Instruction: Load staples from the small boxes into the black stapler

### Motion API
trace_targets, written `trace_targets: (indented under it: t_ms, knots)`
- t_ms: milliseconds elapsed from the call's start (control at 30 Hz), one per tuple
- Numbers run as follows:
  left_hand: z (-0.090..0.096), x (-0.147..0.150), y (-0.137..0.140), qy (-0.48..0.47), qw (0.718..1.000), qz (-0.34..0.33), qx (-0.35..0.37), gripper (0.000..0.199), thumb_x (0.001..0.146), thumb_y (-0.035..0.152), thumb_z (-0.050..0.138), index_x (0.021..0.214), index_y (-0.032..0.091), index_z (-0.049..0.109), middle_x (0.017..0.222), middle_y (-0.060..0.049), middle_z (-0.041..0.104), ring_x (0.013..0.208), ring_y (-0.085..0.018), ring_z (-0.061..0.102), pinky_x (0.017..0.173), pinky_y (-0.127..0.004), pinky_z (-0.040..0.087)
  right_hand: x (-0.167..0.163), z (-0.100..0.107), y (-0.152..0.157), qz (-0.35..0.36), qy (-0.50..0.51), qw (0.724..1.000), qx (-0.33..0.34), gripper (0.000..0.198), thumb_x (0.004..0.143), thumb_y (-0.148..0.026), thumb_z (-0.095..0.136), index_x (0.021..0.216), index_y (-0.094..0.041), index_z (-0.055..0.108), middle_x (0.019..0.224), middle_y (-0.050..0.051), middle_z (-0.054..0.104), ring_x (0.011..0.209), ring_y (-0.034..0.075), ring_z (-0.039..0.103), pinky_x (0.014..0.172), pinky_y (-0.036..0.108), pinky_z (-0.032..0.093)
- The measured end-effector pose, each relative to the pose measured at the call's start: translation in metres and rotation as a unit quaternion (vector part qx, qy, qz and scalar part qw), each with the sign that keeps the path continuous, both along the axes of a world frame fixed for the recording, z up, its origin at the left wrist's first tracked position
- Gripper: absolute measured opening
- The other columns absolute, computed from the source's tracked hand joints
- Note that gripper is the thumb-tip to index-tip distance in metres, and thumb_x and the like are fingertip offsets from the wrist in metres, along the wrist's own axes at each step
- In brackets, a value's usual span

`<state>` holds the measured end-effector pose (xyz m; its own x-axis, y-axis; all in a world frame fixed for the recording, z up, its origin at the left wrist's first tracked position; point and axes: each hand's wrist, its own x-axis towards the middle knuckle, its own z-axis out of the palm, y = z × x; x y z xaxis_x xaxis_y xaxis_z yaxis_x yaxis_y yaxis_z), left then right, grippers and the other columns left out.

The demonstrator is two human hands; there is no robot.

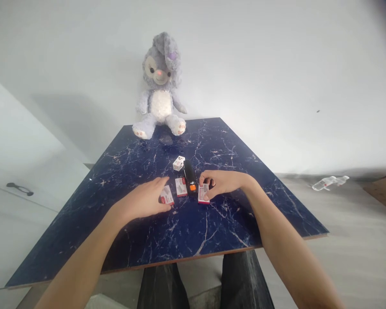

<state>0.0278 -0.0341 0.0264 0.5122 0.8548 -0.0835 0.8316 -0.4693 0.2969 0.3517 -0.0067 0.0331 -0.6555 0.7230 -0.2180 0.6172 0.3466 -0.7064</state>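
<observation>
Around a small red-and-white box [167, 196] on the table curves my left hand [148, 198]. Its thumb is by the box's near edge, and the stretched fingers lie beyond the far edge with a slight gap. My right hand [223, 182] has its thumb and bent fingers on another flat red-and-white box [203, 199], partly covering it. Between my hands lie a third red-and-white box [181, 187] and a black object with an orange patch [188, 174], whose kind I cannot tell. A white box with dark print [179, 163] touches or nearly touches the black object's far end.
A grey plush rabbit [161, 92] sits at the far edge of the dark blue marbled table [141, 240], against the wall. Clear plastic packaging [330, 183] lies on the floor at right. A white cabinet with a dark handle [20, 189] stands at left.
</observation>
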Motion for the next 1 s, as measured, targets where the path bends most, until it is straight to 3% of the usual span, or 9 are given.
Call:
trace_targets:
  t_ms: [133, 267, 400, 567, 667, 767, 833, 900, 1000]
  knots:
    - [0.003, 0.001, 0.010, -0.029, 0.998, 0.045, 0.013, 0.098, 0.078, 0.067, 0.063, 0.157, 0.024, 0.025, 0.156, -0.015, 0.039, 0.137, -0.038, 0.045, 0.102, -0.043, 0.043, -0.008, -0.001, -0.005, 0.011, -0.090, 0.994, 0.057, 0.064, 0.057, -0.062, 0.080, 0.102, -0.022, 0.060, 0.109, 0.006, 0.060, 0.085, 0.023, 0.058, 0.063, 0.029, 0.043]
    - [-0.004, 0.021, 0.011, -0.102, 0.994, 0.027, 0.039, 0.088, 0.083, 0.053, 0.065, 0.157, 0.026, 0.025, 0.149, -0.014, 0.047, 0.129, -0.033, 0.053, 0.101, -0.042, 0.045, -0.017, -0.005, -0.009, 0.013, -0.120, 0.987, 0.110, 0.061, 0.056, -0.059, 0.081, 0.097, -0.021, 0.058, 0.104, 0.007, 0.057, 0.088, 0.025, 0.056, 0.065, 0.030, 0.042]
    - [-0.022, 0.036, 0.011, -0.144, 0.989, -0.010, 0.026, 0.085, 0.083, 0.049, 0.067, 0.155, 0.029, 0.027, 0.138, -0.013, 0.055, 0.124, -0.033, 0.055, 0.098, -0.044, 0.047, -0.012, -0.007, -0.006, -0.022, -0.098, 0.983, 0.154, 0.047, 0.061, -0.045, 0.080, 0.094, -0.020, 0.057, 0.100, 0.006, 0.059, 0.082, 0.022, 0.057, 0.062, 0.029, 0.040]
    - [-0.039, 0.037, 0.017, -0.174, 0.984, -0.023, 0.033, 0.091, 0.080, 0.049, 0.072, 0.156, 0.028, 0.026, 0.140, -0.014, 0.054, 0.128, -0.035, 0.050, 0.103, -0.049, 0.042, -0.001, -0.015, 0.005, -0.104, -0.034, 0.983, 0.149, 0.039, 0.071, -0.037, 0.072, 0.103, -0.022, 0.057, 0.097, 0.003, 0.066, 0.074, 0.018, 0.059, 0.063, 0.028, 0.041]
    - [-0.045, 0.043, 0.016, -0.202, 0.978, -0.021, 0.047, 0.090, 0.080, 0.045, 0.073, 0.156, 0.026, 0.027, 0.139, -0.014, 0.056, 0.127, -0.034, 0.050, 0.106, -0.050, 0.039, -0.005, -0.024, 0.010, -0.183, 0.005, 0.950, 0.251, 0.039, 0.072, -0.032, 0.069, 0.107, -0.020, 0.057, 0.101, 0.006, 0.066, 0.084, 0.022, 0.061, 0.075, 0.033, 0.046]
    - [-0.049, 0.047, 0.015, -0.237, 0.970, -0.034, 0.035, 0.094, 0.079, 0.045, 0.074, 0.157, 0.027, 0.025, 0.144, -0.013, 0.052, 0.132, -0.034, 0.046, 0.110, -0.050, 0.035, -0.018, -0.027, 0.010, -0.251, 0.059, 0.883, 0.392, 0.041, 0.073, -0.027, 0.067, 0.112, -0.018, 0.057, 0.111, 0.011, 0.064, 0.104, 0.029, 0.057, 0.091, 0.043, 0.045]
    - [-0.051, 0.047, 0.017, -0.289, 0.957, -0.016, 0.021, 0.089, 0.083, 0.047, 0.070, 0.157, 0.027, 0.023, 0.151, -0.012, 0.045, 0.134, -0.031, 0.044, 0.111, -0.048, 0.035, -0.029, -0.024, 0.005, -0.268, 0.119, 0.846, 0.445, 0.043, 0.077, -0.027, 0.065, 0.117, -0.020, 0.054, 0.120, 0.012, 0.061, 0.111, 0.031, 0.054, 0.095, 0.047, 0.045]
    - [-0.051, 0.045, 0.021, -0.360, 0.932, 0.034, 0.011, 0.074, 0.090, 0.047, 0.061, 0.154, 0.026, 0.029, 0.150, -0.012, 0.046, 0.130, -0.028, 0.049, 0.107, -0.044, 0.039, -0.041, -0.020, -0.003, -0.252, 0.175, 0.825, 0.474, 0.043, 0.080, -0.029, 0.064, 0.121, -0.023, 0.052, 0.128, 0.012, 0.058, 0.117, 0.030, 0.053, 0.097, 0.049, 0.045]
    - [-0.048, 0.040, 0.026, -0.441, 0.893, 0.083, -0.017, 0.047, 0.096, 0.043, 0.049, 0.139, 0.023, 0.047, 0.132, -0.009, 0.062, 0.116, -0.023, 0.059, 0.101, -0.040, 0.044, -0.058, -0.020, -0.015, -0.154, 0.190, 0.831, 0.500, 0.042, 0.080, -0.028, 0.065, 0.119, -0.023, 0.054, 0.132, 0.013, 0.056, 0.122, 0.031, 0.051, 0.101, 0.050, 0.043]
